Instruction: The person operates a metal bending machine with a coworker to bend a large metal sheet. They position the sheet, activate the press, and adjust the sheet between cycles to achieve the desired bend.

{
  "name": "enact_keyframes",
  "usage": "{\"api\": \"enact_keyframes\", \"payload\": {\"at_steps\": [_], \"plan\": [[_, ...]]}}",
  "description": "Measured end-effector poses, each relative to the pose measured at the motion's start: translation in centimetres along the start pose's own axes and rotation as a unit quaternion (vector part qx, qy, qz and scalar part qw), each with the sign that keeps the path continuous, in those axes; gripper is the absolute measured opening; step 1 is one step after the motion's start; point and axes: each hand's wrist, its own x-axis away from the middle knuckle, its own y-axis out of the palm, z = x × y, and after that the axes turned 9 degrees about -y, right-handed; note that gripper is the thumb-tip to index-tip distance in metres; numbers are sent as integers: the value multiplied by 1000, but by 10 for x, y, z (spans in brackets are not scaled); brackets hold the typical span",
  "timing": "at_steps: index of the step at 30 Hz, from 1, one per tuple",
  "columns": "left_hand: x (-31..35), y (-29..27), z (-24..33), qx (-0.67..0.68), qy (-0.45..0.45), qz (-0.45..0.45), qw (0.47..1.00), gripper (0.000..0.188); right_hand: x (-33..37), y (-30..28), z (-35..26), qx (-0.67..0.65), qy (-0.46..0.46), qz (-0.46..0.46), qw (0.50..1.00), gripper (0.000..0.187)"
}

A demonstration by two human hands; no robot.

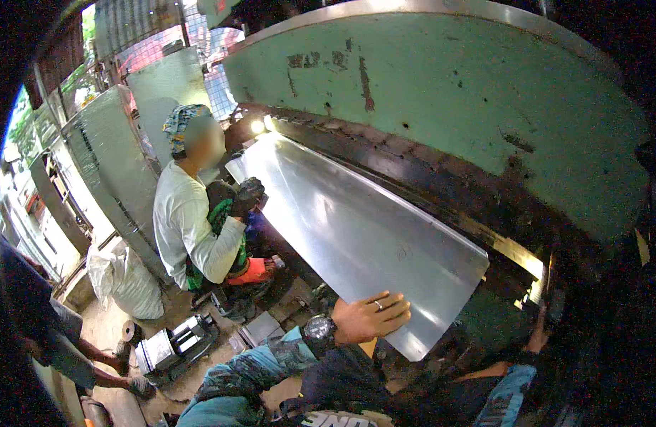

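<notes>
A long, shiny metal sheet [363,228] slants across the middle, its far long edge against the dark slot of a big green machine [442,85]. My left hand [374,318] rests on the sheet's near edge with fingers stretched flat over the top; the thumb is hidden. A ring and a dark wristwatch [319,329] show on that arm. Over at the right, my right hand [537,340] reaches up to the shadowed end of the machine, its fingers too dark to make out. By the sheet's far left end, a crouching person [193,220] holds up a dark-gloved hand [250,193].
Two small lamps [262,126] glow at the machine's far end. A silver motor-like unit [175,345] lies on the floor near a white sack [125,281]. Another person's legs [93,356] are at lower left. Large panels [111,164] lean behind the crouching person.
</notes>
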Motion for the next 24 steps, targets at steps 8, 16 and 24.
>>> {"api": "enact_keyframes", "payload": {"at_steps": [8, 16, 24], "plan": [[0, -6, 4, -29, 28, 8, 999, 57, 198, 128, -34, -139, 27, -66, 988, 58], [-18, -51, 16, 5, 53, 9, 999, 44, 221, 219, -85, -25, -20, -229, 973, 39], [-64, -132, 17, 115, 26, -76, 990, 40, 252, 214, -119, -263, 120, -177, 941, 30]]}}
